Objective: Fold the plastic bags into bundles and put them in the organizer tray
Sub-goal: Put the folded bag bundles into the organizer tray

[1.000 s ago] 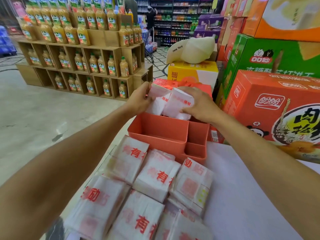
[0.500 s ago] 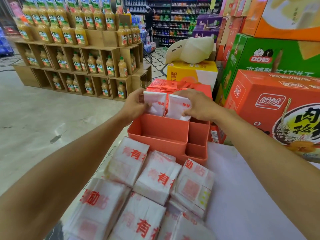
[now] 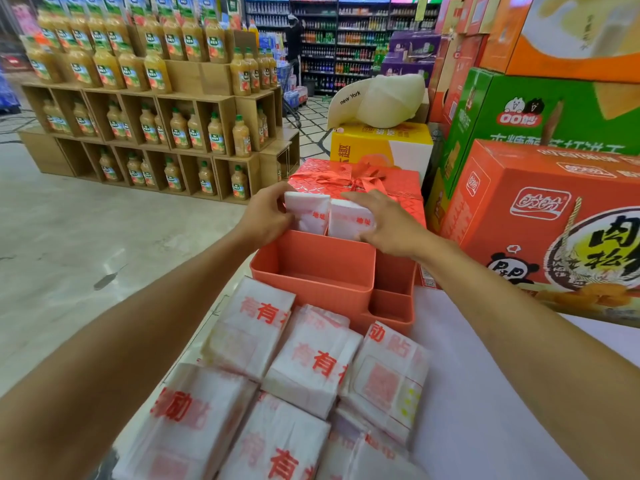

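Both of the person's hands are at the back of the orange tray (image 3: 311, 271), each on a folded white bag bundle with red print. The left hand (image 3: 265, 218) grips the left bundle (image 3: 306, 213) from its outer side, fingers curled round its edge. The right hand (image 3: 389, 221) grasps the right bundle (image 3: 348, 221) with fingers laid over the top and the thumb against the near face. The two bundles stand upright and side by side in the rear part of the tray, touching or nearly so, with their tops above the rim. How deep they sit cannot be told.

The tray stands on a white table (image 3: 491, 393). Its large front compartment and the small ones on the right hold nothing that shows. Just in front of it lies a heap of folded bags (image 3: 311, 368), overlapping in rows down to the near edge.

Behind the tray sits a red gift box (image 3: 391, 183) tied with a ribbon, and behind that a yellow box (image 3: 381, 147) with a pale cap (image 3: 381, 98) on top. On the right stand an orange carton (image 3: 540, 216) and a green carton (image 3: 540, 112). Across the floor on the left are wooden shelves (image 3: 221, 109) filled with juice bottles (image 3: 156, 71).
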Tool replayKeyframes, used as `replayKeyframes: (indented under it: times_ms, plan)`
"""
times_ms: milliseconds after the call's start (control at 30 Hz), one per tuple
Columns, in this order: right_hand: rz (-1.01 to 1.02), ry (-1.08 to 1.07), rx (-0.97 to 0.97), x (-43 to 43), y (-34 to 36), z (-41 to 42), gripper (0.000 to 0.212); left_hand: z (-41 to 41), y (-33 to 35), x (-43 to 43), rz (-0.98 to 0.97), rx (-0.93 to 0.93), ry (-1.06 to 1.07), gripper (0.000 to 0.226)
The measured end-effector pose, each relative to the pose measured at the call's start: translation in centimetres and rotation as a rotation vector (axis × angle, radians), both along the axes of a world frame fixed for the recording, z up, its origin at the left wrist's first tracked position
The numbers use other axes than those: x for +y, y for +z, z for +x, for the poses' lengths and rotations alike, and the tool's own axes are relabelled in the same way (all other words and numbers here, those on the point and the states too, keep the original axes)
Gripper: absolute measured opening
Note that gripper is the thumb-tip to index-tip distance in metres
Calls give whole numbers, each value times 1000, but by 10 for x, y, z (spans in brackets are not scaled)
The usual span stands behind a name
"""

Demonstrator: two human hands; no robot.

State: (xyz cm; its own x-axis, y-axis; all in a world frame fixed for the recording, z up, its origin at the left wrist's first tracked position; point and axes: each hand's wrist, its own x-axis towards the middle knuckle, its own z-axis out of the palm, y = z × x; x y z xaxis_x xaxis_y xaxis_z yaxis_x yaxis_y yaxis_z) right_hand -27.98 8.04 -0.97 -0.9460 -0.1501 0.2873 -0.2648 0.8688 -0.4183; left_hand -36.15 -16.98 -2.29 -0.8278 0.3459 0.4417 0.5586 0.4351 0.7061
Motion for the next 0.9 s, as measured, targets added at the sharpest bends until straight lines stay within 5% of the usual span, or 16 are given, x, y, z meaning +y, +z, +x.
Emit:
replayKeyframes:
  times_ms: [233, 533, 900]
  plan:
    - [-101, -19, 1, 1, -3, 1, 51, -3, -1, 0, -78, 26, -9, 30]
    - [29, -23, -16, 2, -11, -8, 53, -1, 1, 3, -131, 62, -15, 23]
    - [-176, -105, 104, 1, -9, 2, 36, 0, 5, 3, -233, 157, -17, 30]
